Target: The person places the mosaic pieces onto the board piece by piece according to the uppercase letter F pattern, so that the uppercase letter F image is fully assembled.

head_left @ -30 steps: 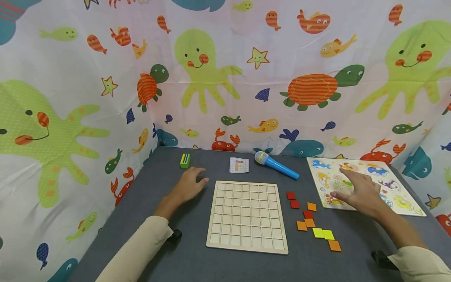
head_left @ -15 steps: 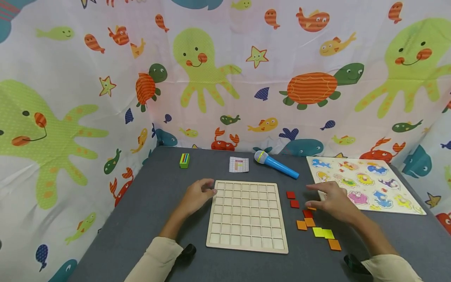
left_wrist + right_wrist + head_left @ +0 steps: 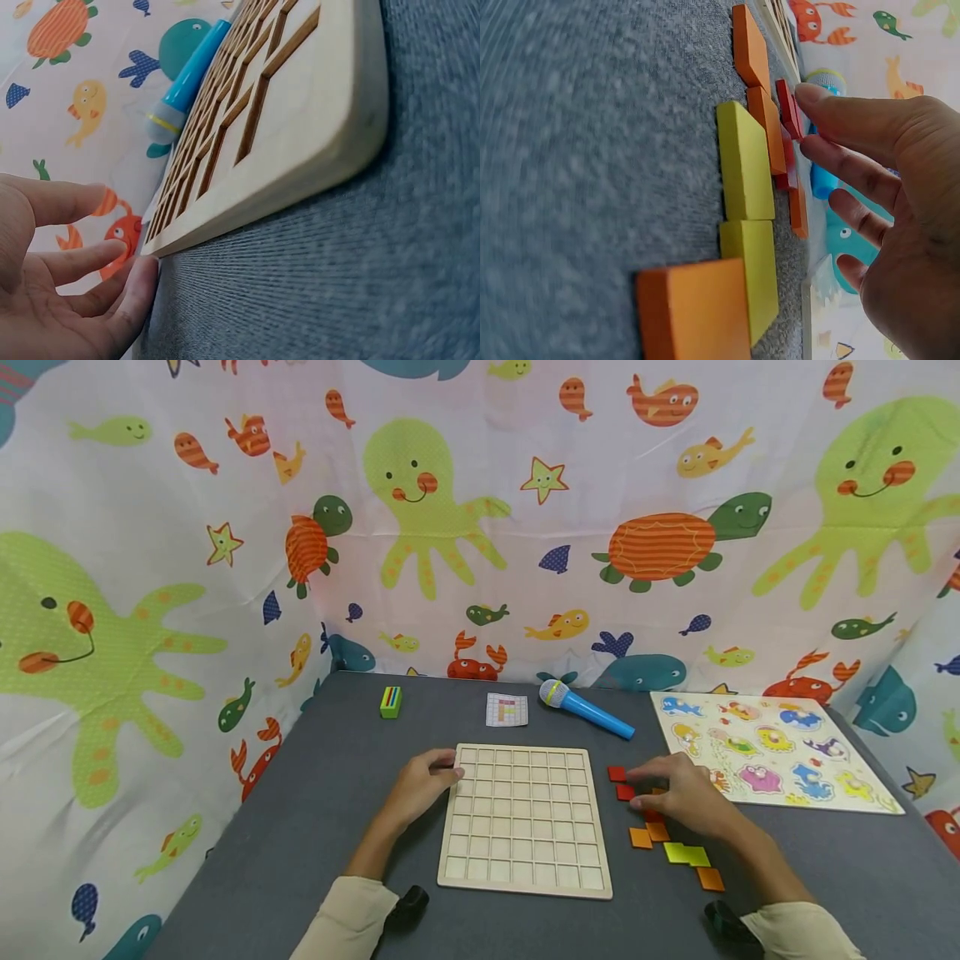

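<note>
Head view: left hand (image 3: 422, 785) at the board (image 3: 525, 822), right hand (image 3: 686, 793) by the red tiles (image 3: 617, 774).

From where I stand, the board lies flat mid-tabletop (image 3: 300, 827). The left hand's fingers are apart, one fingertip seeming to touch the board's left edge near its far corner. The right hand's thumb and forefinger stand apart beside two red tiles, just off the board's right edge; I cannot tell whether they touch. Orange tiles (image 3: 640, 838) and yellow tiles (image 3: 676, 853) straggle toward the tabletop's near edge. Along its far edge lie a green box (image 3: 391, 703) near the left corner, a card (image 3: 507, 710), a blue mic (image 3: 588, 712) and, by the right corner, a puzzle (image 3: 795, 757).
</note>
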`<state>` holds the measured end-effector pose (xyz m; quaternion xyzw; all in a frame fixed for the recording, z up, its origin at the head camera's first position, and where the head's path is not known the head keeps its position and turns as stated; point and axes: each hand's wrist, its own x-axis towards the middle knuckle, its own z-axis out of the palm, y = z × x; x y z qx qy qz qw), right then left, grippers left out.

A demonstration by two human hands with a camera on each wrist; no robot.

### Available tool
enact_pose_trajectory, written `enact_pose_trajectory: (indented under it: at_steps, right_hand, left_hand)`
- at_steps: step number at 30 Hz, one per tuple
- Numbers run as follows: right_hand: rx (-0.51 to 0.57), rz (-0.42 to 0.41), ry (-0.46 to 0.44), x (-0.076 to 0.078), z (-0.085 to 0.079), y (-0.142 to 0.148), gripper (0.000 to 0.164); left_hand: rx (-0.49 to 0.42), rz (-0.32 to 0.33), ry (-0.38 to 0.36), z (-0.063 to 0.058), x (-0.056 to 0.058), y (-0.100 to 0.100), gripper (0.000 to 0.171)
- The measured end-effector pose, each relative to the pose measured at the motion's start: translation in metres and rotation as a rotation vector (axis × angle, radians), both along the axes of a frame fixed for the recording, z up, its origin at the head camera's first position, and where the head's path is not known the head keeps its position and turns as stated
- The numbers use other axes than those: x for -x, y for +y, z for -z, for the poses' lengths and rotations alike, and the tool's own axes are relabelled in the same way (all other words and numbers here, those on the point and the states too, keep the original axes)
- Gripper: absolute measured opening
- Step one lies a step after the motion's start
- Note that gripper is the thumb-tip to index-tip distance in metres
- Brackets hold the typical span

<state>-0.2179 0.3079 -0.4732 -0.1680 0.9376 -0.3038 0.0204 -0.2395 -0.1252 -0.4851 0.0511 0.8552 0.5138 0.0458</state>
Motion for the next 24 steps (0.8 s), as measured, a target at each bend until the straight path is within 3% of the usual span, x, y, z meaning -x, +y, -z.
enact_pose_trajectory:
  at_steps: [12, 24]
  right_hand:
    - [-0.070, 0.035, -0.003, -0.004, 0.002, -0.009, 0.028]
    - [-0.138, 0.049, -0.009, -0.007, 0.001, -0.014, 0.031]
  left_hand:
    - [-0.014, 0.008, 0.003, 0.003, 0.000, -0.001, 0.048]
    - [-0.014, 0.006, -0.001, 0.004, 0.000, -0.001, 0.049]
